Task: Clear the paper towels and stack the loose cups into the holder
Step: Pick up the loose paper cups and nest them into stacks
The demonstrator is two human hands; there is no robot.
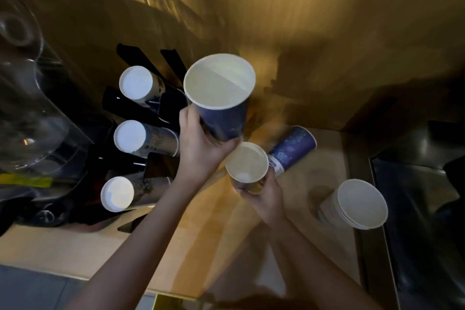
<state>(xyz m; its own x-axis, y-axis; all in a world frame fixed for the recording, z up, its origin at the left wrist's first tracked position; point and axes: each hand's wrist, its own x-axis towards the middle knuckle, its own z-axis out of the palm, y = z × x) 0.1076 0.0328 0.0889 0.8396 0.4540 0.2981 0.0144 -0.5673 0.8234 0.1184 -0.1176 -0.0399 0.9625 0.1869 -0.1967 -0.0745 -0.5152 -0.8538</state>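
My left hand (201, 143) grips a tall blue paper cup (224, 113) near its base and holds it upright above the counter, mouth toward me. Just below and to the right, my right hand (264, 196) holds a smaller paper cup (247, 165), also mouth up. A second blue cup (293, 150) lies on its side on the counter behind the small one. The black cup holder (130, 108) stands at the left, with three stacks of cups (136, 83) (129, 136) (117, 194) in its slots, white bottoms facing me. No paper towels show.
A stack of white paper cups (357, 205) stands near the right edge of the wooden counter (226, 246). A clear plastic dispenser (27, 83) fills the far left. A dark steel surface (415, 184) lies beyond the counter's right edge.
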